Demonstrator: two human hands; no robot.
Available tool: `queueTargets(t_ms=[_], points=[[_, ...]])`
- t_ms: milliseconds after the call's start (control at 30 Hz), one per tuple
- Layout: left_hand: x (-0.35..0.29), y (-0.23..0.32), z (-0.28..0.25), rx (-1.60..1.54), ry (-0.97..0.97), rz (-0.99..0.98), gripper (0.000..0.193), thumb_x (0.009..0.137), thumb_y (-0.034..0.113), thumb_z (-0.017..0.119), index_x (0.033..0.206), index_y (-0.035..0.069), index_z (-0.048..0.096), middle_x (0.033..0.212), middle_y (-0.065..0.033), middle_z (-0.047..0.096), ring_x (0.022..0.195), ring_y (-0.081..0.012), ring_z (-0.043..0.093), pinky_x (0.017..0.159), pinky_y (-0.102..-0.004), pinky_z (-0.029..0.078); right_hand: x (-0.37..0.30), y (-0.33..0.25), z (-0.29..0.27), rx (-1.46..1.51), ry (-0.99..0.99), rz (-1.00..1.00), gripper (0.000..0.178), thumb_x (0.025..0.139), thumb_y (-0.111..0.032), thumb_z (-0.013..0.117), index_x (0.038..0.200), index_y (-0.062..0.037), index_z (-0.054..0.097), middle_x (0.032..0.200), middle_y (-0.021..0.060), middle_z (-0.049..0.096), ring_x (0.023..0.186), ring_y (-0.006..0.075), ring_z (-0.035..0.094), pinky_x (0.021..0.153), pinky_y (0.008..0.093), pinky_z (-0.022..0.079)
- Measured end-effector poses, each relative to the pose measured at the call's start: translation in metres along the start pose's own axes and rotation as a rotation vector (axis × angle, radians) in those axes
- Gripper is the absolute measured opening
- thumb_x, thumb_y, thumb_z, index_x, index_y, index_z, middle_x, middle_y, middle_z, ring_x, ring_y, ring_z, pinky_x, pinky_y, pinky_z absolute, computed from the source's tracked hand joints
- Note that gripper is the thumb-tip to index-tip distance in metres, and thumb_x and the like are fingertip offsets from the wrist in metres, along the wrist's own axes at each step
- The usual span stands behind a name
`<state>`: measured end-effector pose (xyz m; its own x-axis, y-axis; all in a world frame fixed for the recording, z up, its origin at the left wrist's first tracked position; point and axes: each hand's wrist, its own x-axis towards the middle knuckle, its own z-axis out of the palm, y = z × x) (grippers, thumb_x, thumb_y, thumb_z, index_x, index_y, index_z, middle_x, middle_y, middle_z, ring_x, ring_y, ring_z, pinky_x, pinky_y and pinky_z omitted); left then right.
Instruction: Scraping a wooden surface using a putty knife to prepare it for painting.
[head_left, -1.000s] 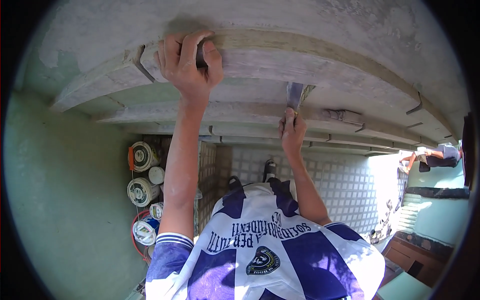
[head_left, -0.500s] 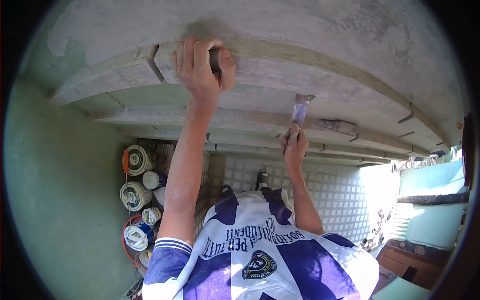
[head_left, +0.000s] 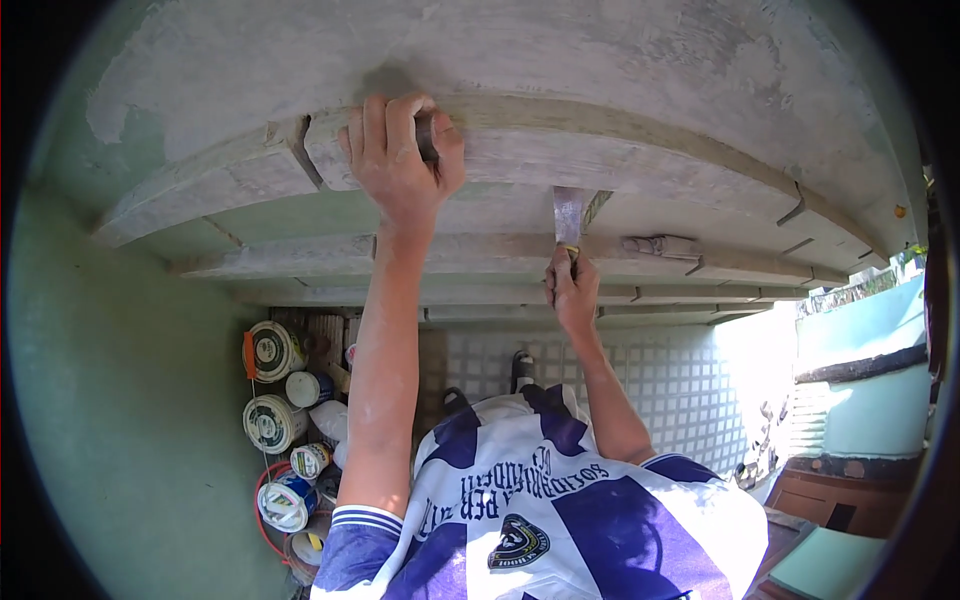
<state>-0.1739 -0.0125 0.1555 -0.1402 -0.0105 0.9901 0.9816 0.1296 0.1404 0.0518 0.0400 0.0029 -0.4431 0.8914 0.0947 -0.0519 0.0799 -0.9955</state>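
My left hand (head_left: 400,165) is closed at the front of the topmost pale ledge (head_left: 600,130), its fingers and thumb around a small dark block (head_left: 426,137). Most of that block is hidden by the fingers. Lower and to the right, my right hand (head_left: 573,285) grips a putty knife (head_left: 568,215) by its handle, with the blade pointing up. The blade's tip is at the underside of the same ledge; whether it touches cannot be made out. On the ledge below, just right of the knife, lies a grey, dusty object (head_left: 662,246) of unclear kind.
Several paint buckets (head_left: 275,424) line the green wall (head_left: 130,400) at the left, with a red hose or cable (head_left: 262,520) looped beside them. More ledges run across beneath the top one. Tiled floor (head_left: 670,370) lies under my feet.
My right hand has moved the putty knife leftward along the ledge, and the blade stands straighter. My left hand keeps its hold at the ledge; the view has shifted slightly.
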Motion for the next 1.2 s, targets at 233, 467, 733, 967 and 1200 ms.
queueTargets(t_ms=[233,467,733,967,1200], points=[[0.0,-0.001,0.001,-0.001,-0.001,0.033,0.013,0.076,0.023,0.058,0.087,0.014,0.059,0.078,-0.0037,0.051,0.07,-0.0251,0.048,0.065,-0.0381,0.031,-0.005,0.012,0.008,0.157,0.052,0.113,0.035,0.104,-0.028,0.051,0.077,-0.0048,0.052,0.053,-0.003,0.044,0.042,0.0049,0.041,0.037,0.0258,0.03],[0.0,0.0,0.007,0.03,0.05,0.032,0.014,0.077,0.024,0.058,0.087,0.015,0.058,0.078,-0.0033,0.051,0.069,-0.0248,0.048,0.065,-0.0384,0.031,0.008,0.033,-0.005,-0.052,0.094,-0.038,0.041,0.104,-0.032,0.05,0.074,-0.0048,0.049,0.056,-0.0014,0.045,0.044,0.006,0.038,0.039,0.0253,0.029],[-0.001,-0.002,0.006,0.019,0.026,0.049,0.014,0.076,0.024,0.059,0.086,0.015,0.058,0.079,-0.0024,0.051,0.071,-0.0244,0.049,0.066,-0.0378,0.032,0.02,0.013,-0.002,-0.052,0.118,-0.144,0.04,0.106,-0.032,0.047,0.076,-0.0062,0.048,0.057,-0.0019,0.044,0.042,0.005,0.037,0.036,0.0236,0.027],[0.001,0.0,-0.003,-0.005,-0.021,0.035,0.014,0.077,0.02,0.059,0.088,0.011,0.059,0.079,-0.0033,0.054,0.072,-0.0256,0.05,0.068,-0.0388,0.033,0.001,0.038,-0.008,-0.098,0.129,-0.028,0.041,0.106,-0.034,0.046,0.077,-0.0057,0.048,0.057,-0.0015,0.043,0.041,0.0053,0.037,0.035,0.0236,0.027],[-0.001,-0.003,-0.001,-0.02,-0.016,0.058,0.013,0.076,0.022,0.06,0.087,0.015,0.058,0.078,-0.0021,0.05,0.07,-0.0231,0.047,0.065,-0.0371,0.03,0.001,0.027,-0.015,0.033,0.212,-0.02,0.045,0.106,-0.039,0.045,0.076,-0.0058,0.048,0.056,-0.0012,0.04,0.04,0.0067,0.035,0.033,0.0247,0.027]])
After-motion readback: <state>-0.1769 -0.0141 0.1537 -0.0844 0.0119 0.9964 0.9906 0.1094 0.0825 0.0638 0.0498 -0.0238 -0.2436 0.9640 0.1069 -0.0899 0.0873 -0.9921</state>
